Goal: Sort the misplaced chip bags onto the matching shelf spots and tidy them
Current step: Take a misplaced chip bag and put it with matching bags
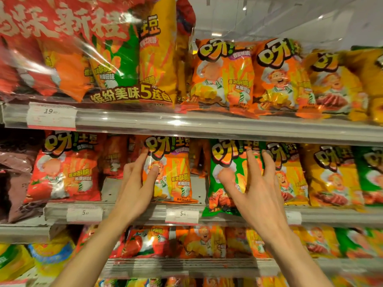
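On the middle shelf: both hands are working side by side, each on the face of a standing bag.
Left hand (138, 179): it is pinching the left edge of the orange bag (172, 172), thumb on the front, fingers wrapping behind the edge; the hold looks meant to square the bag up or draw it out.
Right hand (251, 183): it is lying spread on the green bag (226, 179), thumb pressing the front, fingertips reaching over the bag's right edge near the top. Whether those fingers are curling behind the edge is hard to tell; it reads as a light clasp.
Green bag: it is standing between the orange bag and a row of yellow bags (323, 175), its bottom hanging over the shelf lip (145, 212). Judged by colour, it is looking misplaced here.
Likely home: another green bag (371, 172) is showing at the far right of the same shelf, so that spot seems the match.
Gap: bare shelf back is showing on both sides of the orange bag, so there is room to shift it.
Red bag (66, 168): it is standing at the left, apart from both hands.
Upper shelf: a five-pack in clear wrap (99, 50) is sitting beside more orange bags (223, 73), untouched.
Risk: glossy, puffy bags are probably sliding easily, so neighbours may tip as one is pulled.
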`<state>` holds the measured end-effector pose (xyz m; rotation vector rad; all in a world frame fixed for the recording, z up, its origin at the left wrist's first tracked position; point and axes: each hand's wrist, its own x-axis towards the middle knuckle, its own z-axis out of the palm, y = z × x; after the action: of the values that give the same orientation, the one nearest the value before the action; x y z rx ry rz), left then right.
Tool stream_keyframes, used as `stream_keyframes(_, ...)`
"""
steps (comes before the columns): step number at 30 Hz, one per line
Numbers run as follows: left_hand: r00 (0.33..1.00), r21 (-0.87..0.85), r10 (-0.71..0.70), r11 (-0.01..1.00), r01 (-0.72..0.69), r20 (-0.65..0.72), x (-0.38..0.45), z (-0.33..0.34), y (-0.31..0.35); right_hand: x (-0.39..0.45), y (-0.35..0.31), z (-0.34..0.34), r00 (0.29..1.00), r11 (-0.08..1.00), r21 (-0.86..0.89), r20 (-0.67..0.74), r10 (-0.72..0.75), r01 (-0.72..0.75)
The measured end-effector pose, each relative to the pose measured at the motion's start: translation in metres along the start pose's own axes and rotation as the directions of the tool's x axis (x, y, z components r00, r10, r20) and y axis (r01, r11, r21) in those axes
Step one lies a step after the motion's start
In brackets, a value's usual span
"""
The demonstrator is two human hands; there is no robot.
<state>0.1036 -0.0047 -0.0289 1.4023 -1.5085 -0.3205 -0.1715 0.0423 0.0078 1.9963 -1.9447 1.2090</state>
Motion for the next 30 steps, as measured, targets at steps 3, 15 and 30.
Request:
stream_keyframes(3, 1.000, 0.006, 0.009, 1.000, -0.010, 0.019, 0.001, 0.023, 0.013, -0.003, 0.009, -0.004, 1.000, 0.999, 0.036, 0.006, 0.011, -0.011)
stream_keyframes(15, 0.991, 0.123, -0.062, 0.991, 0.047, 0.122, 0.002, 0.045, 0.012, -0.007, 0.022, -0.013, 0.996, 0.988, 0.142, 0.067, 0.057, -0.066)
stream_keyframes(30, 0.991, 0.099, 0.083, 0.992, -0.072, -0.101, -0.018, 0.032, 0.029, -0.014, 0.021, -0.013, 0.994, 0.965, 0.252, 0.100, 0.047, -0.071)
